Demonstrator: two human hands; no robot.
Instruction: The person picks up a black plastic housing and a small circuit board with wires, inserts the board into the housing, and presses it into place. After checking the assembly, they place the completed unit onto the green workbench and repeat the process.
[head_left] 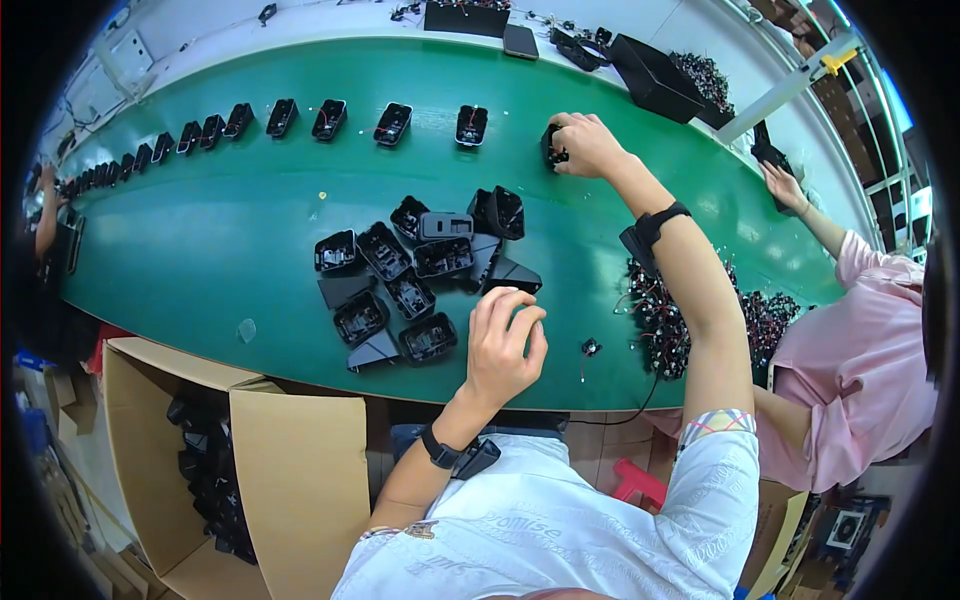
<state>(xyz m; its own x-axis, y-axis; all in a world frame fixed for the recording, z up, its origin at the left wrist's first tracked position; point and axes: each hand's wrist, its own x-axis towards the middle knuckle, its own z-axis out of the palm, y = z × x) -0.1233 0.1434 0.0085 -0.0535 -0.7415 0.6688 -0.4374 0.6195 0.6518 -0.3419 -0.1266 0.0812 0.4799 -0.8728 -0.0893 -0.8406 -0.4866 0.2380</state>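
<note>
My right hand [585, 143] reaches far across the green belt [240, 220] and grips a black plastic housing [552, 148], in line with a row of like housings [392, 123] along the far side. My left hand [503, 345] hovers near the belt's front edge, fingers curled, just below a black wedge-shaped cover [512, 274]; I cannot see anything in it. A heap of black housings and covers [415, 270] lies in the belt's middle, left of that hand.
A pile of small wired parts [665, 320] lies under my right forearm. A person in pink [860, 350] works at the right. Black bins [655, 75] stand at the far edge. An open cardboard box [215, 470] with black parts sits at lower left.
</note>
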